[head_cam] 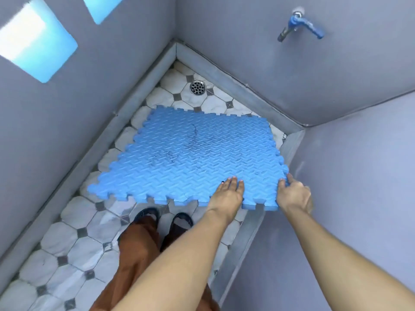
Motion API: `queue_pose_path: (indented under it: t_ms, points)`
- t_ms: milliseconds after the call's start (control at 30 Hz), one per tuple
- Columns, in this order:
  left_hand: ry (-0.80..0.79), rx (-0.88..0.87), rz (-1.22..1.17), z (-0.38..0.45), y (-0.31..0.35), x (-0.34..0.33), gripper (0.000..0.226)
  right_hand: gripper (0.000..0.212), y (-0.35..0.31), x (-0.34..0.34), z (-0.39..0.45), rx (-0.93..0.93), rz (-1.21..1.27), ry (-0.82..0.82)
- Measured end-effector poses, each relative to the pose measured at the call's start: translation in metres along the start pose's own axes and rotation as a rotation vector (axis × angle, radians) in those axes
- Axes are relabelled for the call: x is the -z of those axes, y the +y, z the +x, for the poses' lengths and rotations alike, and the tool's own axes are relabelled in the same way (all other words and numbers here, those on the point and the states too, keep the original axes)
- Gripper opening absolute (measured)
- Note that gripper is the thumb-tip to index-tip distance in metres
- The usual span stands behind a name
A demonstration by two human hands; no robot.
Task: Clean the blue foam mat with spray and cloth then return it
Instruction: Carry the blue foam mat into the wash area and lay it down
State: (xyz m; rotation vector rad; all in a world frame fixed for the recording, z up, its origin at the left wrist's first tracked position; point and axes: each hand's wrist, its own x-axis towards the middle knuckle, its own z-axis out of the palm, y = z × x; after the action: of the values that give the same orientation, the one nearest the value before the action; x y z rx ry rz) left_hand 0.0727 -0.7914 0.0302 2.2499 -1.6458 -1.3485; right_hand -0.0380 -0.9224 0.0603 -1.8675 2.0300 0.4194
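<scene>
The blue foam mat (190,156) has a ridged surface, jigsaw edges and dark smudges near its middle. It lies over the tiled floor in a corner, its near right part raised off the floor. My left hand (228,194) presses flat on the mat's near edge, fingers spread on top. My right hand (294,195) grips the mat's near right corner, fingers curled around its edge. No spray bottle or cloth is in view.
Grey walls close in the corner on the left, back and right. A round metal floor drain (197,87) sits beyond the mat. A blue tap (299,26) sticks out of the back wall. My sandalled feet (165,219) stand on the tiles just before the mat.
</scene>
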Motion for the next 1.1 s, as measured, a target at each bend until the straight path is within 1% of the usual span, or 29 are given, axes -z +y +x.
queue_pose_path:
  t_ms: [33, 100, 267, 367, 500, 600, 700, 767, 800, 867, 933, 1000, 1033, 1100]
  points:
    - [0.008, 0.022, 0.016, 0.008, -0.005, -0.004, 0.056, 0.045, 0.003, -0.008, 0.006, -0.019, 0.021, 0.007]
    - [0.013, 0.017, 0.079, 0.027, -0.015, -0.012, 0.056, 0.045, 0.005, -0.025, 0.019, -0.068, 0.068, 0.015]
    - [-0.059, -0.015, 0.123, 0.063, -0.044, -0.016, 0.072, 0.046, 0.002, -0.056, 0.045, -0.14, 0.112, 0.014]
    - [-0.119, -0.05, 0.165, 0.076, -0.063, -0.024, 0.081, 0.054, 0.008, -0.081, 0.054, -0.172, 0.088, -0.031]
    - [-0.17, -0.112, 0.259, 0.104, -0.1, -0.045, 0.089, 0.067, 0.011, -0.136, 0.069, -0.222, 0.126, -0.116]
    - [-0.206, -0.128, 0.281, 0.124, -0.134, -0.074, 0.092, 0.07, 0.011, -0.185, 0.076, -0.27, 0.181, -0.143]
    - [-0.262, -0.142, 0.213, 0.144, -0.174, -0.101, 0.098, 0.07, 0.014, -0.238, 0.079, -0.326, 0.216, -0.144]
    - [-0.262, -0.065, 0.173, 0.159, -0.203, -0.116, 0.094, 0.07, 0.019, -0.275, 0.081, -0.341, 0.235, -0.147]
    - [-0.251, 0.001, 0.202, 0.165, -0.217, -0.123, 0.09, 0.07, 0.021, -0.293, 0.082, -0.346, 0.243, -0.14]
    - [-0.224, 0.19, 0.318, 0.175, -0.243, -0.137, 0.087, 0.068, 0.025, -0.322, 0.086, -0.352, 0.267, -0.103]
    - [-0.182, 0.414, 0.342, 0.181, -0.268, -0.151, 0.092, 0.067, 0.029, -0.348, 0.095, -0.35, 0.274, -0.077]
    - [-0.154, 0.599, 0.264, 0.183, -0.291, -0.164, 0.102, 0.067, 0.034, -0.37, 0.106, -0.337, 0.261, -0.084]
    - [-0.153, 0.653, 0.224, 0.184, -0.3, -0.169, 0.107, 0.068, 0.036, -0.377, 0.11, -0.331, 0.253, -0.091]
    - [-0.137, 0.687, 0.173, 0.189, -0.317, -0.184, 0.113, 0.071, 0.041, -0.393, 0.116, -0.307, 0.215, -0.107]
